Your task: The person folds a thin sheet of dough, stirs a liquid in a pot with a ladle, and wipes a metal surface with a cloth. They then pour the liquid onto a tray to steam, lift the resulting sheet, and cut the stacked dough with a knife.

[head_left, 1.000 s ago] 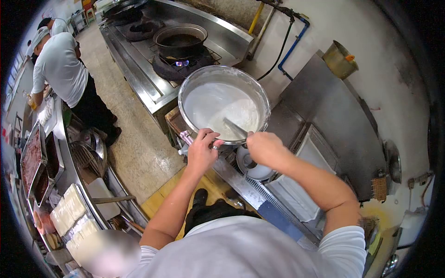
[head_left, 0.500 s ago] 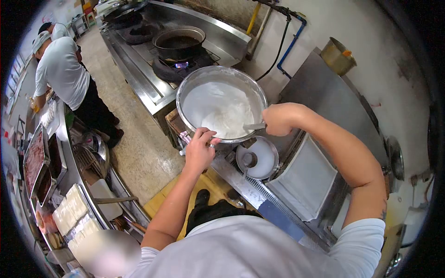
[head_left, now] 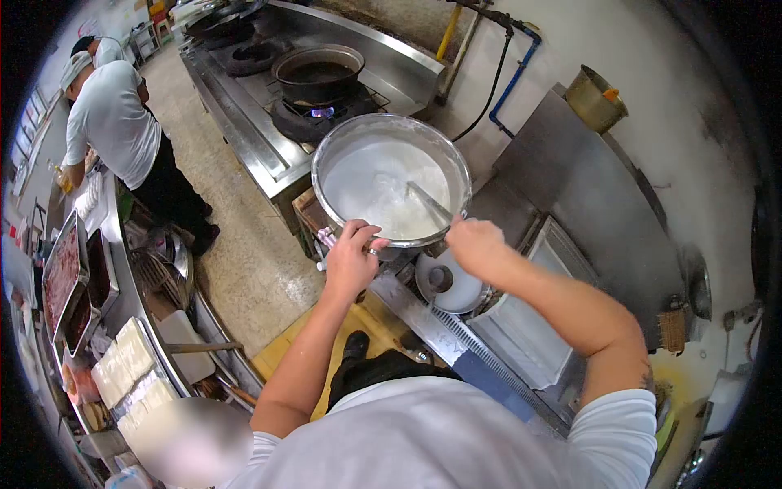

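A large metal bowl [head_left: 319, 181] holds white liquid [head_left: 366, 175] with swirl marks on its surface. My left hand [head_left: 353, 259] grips the near rim of the bowl, a ring on one finger. In my right hand [head_left: 479, 244] is the handle of a metal utensil [head_left: 429, 202], which slants over the near right rim down into the liquid. The utensil's head is under the liquid, so its exact kind is hidden. Just below the bowl, close to my right hand, stands a smaller pan [head_left: 466, 295] of white liquid with a round metal cup [head_left: 440, 279] in it.
A dark pot [head_left: 319, 68] sits over a lit burner behind the bowl. To the right is a white-lined tray [head_left: 521, 346]; a metal pot [head_left: 596, 99] stands beyond. On the left counter are trays of reddish food [head_left: 67, 273]. A co-worker in white [head_left: 114, 114] bends over that counter.
My right hand has moved left and slightly down, and the utensil has swung to a steeper slant, its dipped end further left. My left hand stays on the rim.
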`<state>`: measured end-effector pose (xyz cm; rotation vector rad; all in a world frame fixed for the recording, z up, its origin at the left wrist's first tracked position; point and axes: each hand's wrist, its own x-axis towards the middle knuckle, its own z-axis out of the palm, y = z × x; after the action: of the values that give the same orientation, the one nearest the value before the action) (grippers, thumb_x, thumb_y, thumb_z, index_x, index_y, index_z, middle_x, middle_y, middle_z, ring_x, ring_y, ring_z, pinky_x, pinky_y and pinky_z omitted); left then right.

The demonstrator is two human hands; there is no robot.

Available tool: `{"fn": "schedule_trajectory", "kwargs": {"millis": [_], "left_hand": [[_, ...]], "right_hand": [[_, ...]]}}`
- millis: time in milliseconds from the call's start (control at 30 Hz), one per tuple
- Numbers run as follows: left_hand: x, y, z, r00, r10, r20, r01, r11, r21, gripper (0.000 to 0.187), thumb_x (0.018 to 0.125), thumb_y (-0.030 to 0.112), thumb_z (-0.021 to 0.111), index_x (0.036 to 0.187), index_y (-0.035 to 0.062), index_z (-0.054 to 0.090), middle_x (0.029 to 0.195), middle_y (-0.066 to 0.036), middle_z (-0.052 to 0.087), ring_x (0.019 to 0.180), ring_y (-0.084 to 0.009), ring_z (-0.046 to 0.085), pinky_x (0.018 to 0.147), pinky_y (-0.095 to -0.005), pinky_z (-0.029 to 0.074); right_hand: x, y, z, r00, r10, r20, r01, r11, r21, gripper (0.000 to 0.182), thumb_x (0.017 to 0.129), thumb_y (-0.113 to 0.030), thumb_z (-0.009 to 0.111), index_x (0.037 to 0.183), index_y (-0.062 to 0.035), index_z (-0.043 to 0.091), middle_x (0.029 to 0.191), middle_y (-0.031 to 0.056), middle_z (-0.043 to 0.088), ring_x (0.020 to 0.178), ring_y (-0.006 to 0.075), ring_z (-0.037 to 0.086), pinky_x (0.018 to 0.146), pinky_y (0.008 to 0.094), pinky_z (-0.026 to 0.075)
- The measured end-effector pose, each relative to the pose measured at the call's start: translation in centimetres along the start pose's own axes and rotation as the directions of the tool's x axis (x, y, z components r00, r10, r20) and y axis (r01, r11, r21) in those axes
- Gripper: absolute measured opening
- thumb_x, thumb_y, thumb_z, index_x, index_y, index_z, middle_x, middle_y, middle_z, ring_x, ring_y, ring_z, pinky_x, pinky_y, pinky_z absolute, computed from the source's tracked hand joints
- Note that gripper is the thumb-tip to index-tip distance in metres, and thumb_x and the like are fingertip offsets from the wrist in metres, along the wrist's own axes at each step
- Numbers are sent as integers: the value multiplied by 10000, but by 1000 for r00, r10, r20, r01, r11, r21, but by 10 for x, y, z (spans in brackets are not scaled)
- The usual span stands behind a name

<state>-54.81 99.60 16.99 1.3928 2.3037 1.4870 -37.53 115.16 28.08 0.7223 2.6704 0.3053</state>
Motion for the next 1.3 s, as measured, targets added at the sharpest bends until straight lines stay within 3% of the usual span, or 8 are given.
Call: {"fn": "schedule_trajectory", "kwargs": {"millis": [100,167,267,367,633,833,1033,1300], "left_hand": [[-2,0,-1,1000,8,-9,-8,1000,2,246,887,266,774,1060,94,741,1138,-82,664,921,-323,697,771,-423,553],[-2,-1,0,1000,17,-11,-16,1000,19,247,887,269,775,1055,90,741,1134,-83,665,919,-319,700,772,-425,553],[-1,3,-1,999,-32,12,32,999,-5,248,888,270,776,1051,86,742,1131,-84,667,919,-315,702,767,-424,551],[-2,2,0,1000,-27,8,27,1000,6,224,896,225,766,1066,83,734,1129,-80,662,858,-282,700,752,-398,555],[-2,-2,3,1000,27,-7,-27,998,52,207,913,220,747,1075,91,735,1133,-79,664,817,-268,695,731,-382,554],[-2,6,3,1000,-14,18,13,999,44,207,915,214,746,1080,89,732,1127,-78,668,801,-255,685,730,-369,555],[-1,11,5,999,-39,28,37,998,59,194,909,184,752,1075,86,730,1112,-82,672,821,-248,693,732,-367,563],[-4,8,9,1000,-15,23,13,994,107,255,934,268,728,1117,91,729,1184,-79,673,814,-279,705,770,-391,555]], "right_hand": [[4,23,-44,993,-50,105,39,994,104,177,814,-64,637,910,18,762,924,241,746,854,358,760,700,471,607],[18,29,-82,908,-58,414,26,996,82,181,770,-37,630,869,58,747,800,246,729,744,349,751,628,465,589],[37,39,-99,812,-161,561,143,987,76,231,879,-121,620,794,78,702,632,156,647,511,269,625,477,433,492],[27,36,-99,856,-79,511,-179,882,436,202,838,-98,649,708,55,673,608,152,633,472,242,597,414,427,447],[8,22,-20,942,-43,334,-285,424,860,278,950,-175,600,741,3,646,577,68,554,421,158,494,373,338,360],[-23,21,19,962,45,269,-272,56,961,275,982,-203,592,791,-11,639,610,21,545,436,103,446,391,317,319],[-58,13,38,969,185,163,-167,8,986,273,995,-225,589,913,11,700,639,13,574,524,115,496,484,318,386],[-97,12,75,943,311,-117,58,193,979,264,974,-205,614,1141,-15,691,795,206,694,717,297,692,678,418,512]]}}
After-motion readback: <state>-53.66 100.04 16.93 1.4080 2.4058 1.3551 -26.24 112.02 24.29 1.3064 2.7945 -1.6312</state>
